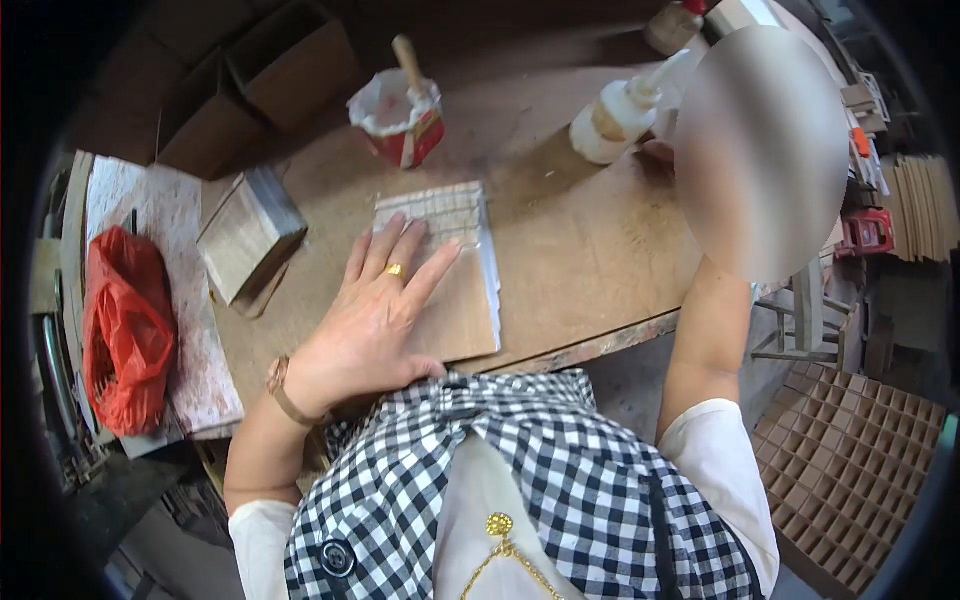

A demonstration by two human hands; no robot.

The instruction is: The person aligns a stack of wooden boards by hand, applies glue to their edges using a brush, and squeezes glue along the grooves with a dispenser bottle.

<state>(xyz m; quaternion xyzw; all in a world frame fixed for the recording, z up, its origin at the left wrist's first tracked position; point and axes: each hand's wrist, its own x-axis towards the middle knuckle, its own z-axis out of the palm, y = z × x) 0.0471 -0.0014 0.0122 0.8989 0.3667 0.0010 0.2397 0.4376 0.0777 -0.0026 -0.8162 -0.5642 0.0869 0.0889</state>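
Note:
My left hand lies flat with its fingers spread on a thin wooden board at the table's front edge. Under the fingertips is a panel scored like rows of small blocks at the board's far end. A white, paper-like edge sticks out along the board's right side. My right hand is reached out to the right, mostly covered by a blurred oval, so its fingers are hidden. Close to its left stands a white squeeze bottle with a pointed nozzle.
A red-and-white tub with a wooden handle sticking out stands behind the board. At left are a stack of thin boards, a red plastic bag and cardboard boxes. A gridded wooden rack sits low at right.

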